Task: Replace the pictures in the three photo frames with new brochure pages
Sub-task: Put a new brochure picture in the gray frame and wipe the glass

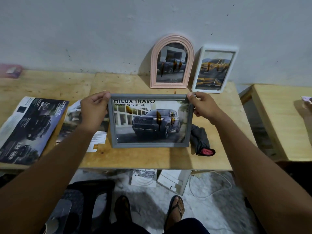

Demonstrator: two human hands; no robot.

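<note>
Grey frame (150, 145) held upright, long axis running left to right; left hand (93, 109) pinches its upper left corner, right hand (202, 105) its upper right, both equally near.

Desk (152, 157): bare pale wood, matt, stained in places. Grey frame (150, 145) matt with a glossy reflective pane over a printed paper page; pink arched frame (154, 65) ridged and smooth. Brochure (28, 127) glossy paper, creased; dark cloth (200, 137) soft, crumpled.
</note>
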